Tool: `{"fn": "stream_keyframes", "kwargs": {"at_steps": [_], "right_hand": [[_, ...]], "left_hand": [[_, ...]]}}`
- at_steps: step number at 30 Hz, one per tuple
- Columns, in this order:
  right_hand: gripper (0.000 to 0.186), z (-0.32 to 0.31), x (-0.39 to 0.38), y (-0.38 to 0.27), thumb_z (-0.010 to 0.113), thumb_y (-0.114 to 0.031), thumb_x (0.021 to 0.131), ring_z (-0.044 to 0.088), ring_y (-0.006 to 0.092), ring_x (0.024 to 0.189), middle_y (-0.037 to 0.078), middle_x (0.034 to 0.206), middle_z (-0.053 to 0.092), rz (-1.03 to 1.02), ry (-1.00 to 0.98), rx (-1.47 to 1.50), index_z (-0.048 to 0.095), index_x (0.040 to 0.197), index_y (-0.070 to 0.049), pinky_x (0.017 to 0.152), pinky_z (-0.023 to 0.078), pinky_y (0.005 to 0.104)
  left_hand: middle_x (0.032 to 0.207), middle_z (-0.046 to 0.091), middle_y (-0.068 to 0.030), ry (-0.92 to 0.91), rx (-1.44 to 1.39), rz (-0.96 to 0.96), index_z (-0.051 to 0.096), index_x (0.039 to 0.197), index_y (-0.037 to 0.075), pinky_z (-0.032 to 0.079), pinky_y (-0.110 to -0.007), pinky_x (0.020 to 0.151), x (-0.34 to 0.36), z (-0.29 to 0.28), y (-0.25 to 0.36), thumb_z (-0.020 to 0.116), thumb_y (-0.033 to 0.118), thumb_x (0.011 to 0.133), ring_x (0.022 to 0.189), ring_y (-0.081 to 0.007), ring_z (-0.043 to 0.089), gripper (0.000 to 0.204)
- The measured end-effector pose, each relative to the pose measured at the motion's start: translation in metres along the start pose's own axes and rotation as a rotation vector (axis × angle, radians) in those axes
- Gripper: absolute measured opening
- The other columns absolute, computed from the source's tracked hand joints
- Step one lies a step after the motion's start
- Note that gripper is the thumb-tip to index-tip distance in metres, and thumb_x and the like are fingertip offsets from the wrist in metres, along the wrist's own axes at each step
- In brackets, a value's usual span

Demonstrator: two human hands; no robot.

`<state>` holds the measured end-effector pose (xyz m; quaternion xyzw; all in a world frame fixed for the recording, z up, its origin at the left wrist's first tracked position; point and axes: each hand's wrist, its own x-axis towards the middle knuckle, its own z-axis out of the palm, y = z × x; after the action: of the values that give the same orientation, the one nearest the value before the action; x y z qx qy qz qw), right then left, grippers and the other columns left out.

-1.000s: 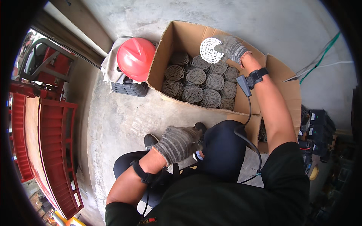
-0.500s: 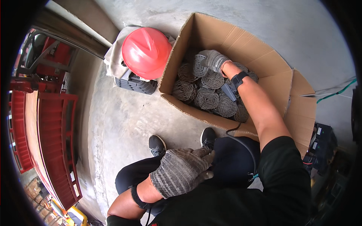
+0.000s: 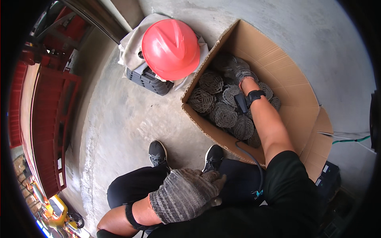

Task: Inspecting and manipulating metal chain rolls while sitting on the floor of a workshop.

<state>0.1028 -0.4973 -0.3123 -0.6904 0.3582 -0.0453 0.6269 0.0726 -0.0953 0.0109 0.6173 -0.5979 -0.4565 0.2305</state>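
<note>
The left hand (image 3: 186, 195) hangs nearest, fingers loosely parted; beyond, coiled grey rolls (image 3: 224, 115) sit in the cardboard box (image 3: 287, 79); the right hand (image 3: 237, 70) reaches among them, its grip hidden; likely positioning a roll, next calling for careful finger clearance.

Head-worn L fisheye cam looks down, fairly near, onto L hand (image 3: 184, 195), R hand (image 3: 237, 70) & floor (image 3: 119, 131).
</note>
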Motion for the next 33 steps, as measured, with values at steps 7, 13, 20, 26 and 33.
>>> {"fn": "stream_keyframes", "kwargs": {"at_steps": [7, 13, 20, 26, 33], "right_hand": [[0.055, 0.043, -0.036, -0.06, 0.067, -0.04, 0.081, 0.057, 0.0331, 0.12, 0.017, 0.126, 0.062, 0.047, 0.032, -0.406, 0.061, 0.127, -0.011, 0.103, 0.045, 0.0408], [0.047, -0.023, 0.037, 0.012, 0.056, -0.041, 0.088, 0.055, 0.0399, 0.119, 0.022, 0.127, 0.06, -0.302, -0.104, -1.301, 0.066, 0.116, -0.004, 0.1, 0.045, 0.0427], [0.042, -0.022, -0.06, -0.077, 0.059, -0.032, 0.092, 0.063, 0.0386, 0.108, 0.026, 0.115, 0.065, 0.074, -0.037, -0.997, 0.065, 0.115, 0.002, 0.092, 0.048, 0.0412], [0.035, -0.08, -0.173, -0.118, 0.063, -0.031, 0.095, 0.058, 0.0129, 0.054, 0.006, 0.076, 0.067, 0.231, 0.027, -0.318, 0.064, 0.119, -0.006, 0.047, 0.048, 0.0276], [0.034, -0.113, -0.327, -0.135, 0.066, -0.03, 0.094, 0.06, 0.0157, 0.053, 0.008, 0.077, 0.068, 0.099, 0.281, -0.088, 0.064, 0.115, -0.003, 0.047, 0.049, 0.0308]], "left_hand": [[0.109, 0.067, -0.0156, 0.043, 0.062, -0.024, 0.058, 0.127, 0.0, 0.053, -0.039, 0.072, -0.009, -0.001, -0.003, 0.063, 0.038, 0.089, 0.086, -0.0289, 0.067, 0.055], [0.109, 0.067, -0.015, 0.057, 0.065, 0.042, 0.06, 0.125, 0.0, 0.054, -0.038, 0.072, -0.001, 0.001, -0.002, 0.062, 0.038, 0.089, 0.087, -0.029, 0.068, 0.052], [0.106, 0.068, -0.0131, 0.081, 0.113, 0.008, 0.06, 0.122, 0.001, 0.053, -0.041, 0.074, -0.01, 0.01, 0.005, 0.064, 0.037, 0.086, 0.09, -0.0298, 0.068, 0.051], [0.097, 0.068, -0.011, 0.134, 0.221, 0.067, 0.062, 0.116, 0.006, 0.052, -0.043, 0.073, -0.008, 0.022, 0.014, 0.063, 0.037, 0.087, 0.089, -0.0317, 0.067, 0.042], [0.094, 0.068, -0.0146, 0.292, 0.32, 0.158, 0.069, 0.11, 0.007, 0.053, -0.042, 0.074, -0.003, 0.031, 0.019, 0.073, 0.033, 0.081, 0.087, -0.034, 0.067, 0.039]]}}
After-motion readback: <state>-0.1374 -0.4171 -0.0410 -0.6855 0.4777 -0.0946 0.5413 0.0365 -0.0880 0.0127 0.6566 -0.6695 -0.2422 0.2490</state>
